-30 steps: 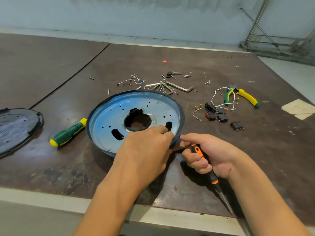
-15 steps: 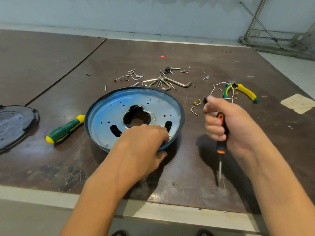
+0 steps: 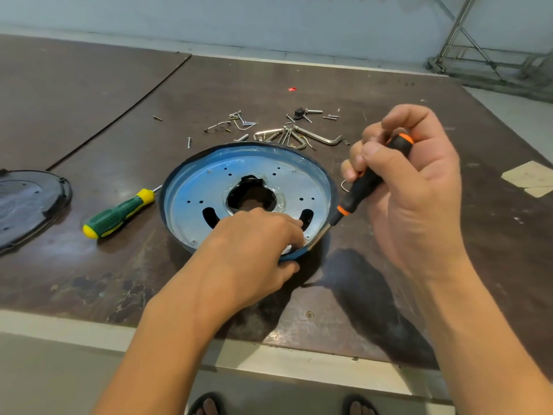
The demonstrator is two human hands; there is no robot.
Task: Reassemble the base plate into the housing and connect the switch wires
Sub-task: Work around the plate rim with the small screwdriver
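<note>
Right grip (image 3: 410,187): fingers curled tight round the black-and-orange screwdriver (image 3: 366,182). The shaft slants down and to the left, with the tip at the near-right edge of the base plate (image 3: 248,175), just beside a small screw (image 3: 307,236). Cannot tell whether the tip is seated in the screw head.

Left grip (image 3: 254,244): fingers bent over the plate's near edge, thumb against the outer wall of the housing (image 3: 163,205), pinching the two together.

The plate lies inside the housing, mid-bench (image 3: 89,265), toward the front edge.

Risks (judgement):
- The tool comes in at a slant, so the tip may slip out of the head and skid toward the left fingers close beside it.
- If the left grip eases, the plate could shift and its holes lose line.

Plate:
- Round thin metal with a bluish sheen.
- A large rough-edged centre hole, two curved slots and scattered small holes.
- The black housing rim runs all round it.
- No switch wires in view.

Around it:
- Green-and-yellow screwdriver (image 3: 119,215), just left of the housing.
- Loose screws and hex keys (image 3: 287,133), behind it.
- Black cover (image 3: 27,205), far left.
</note>
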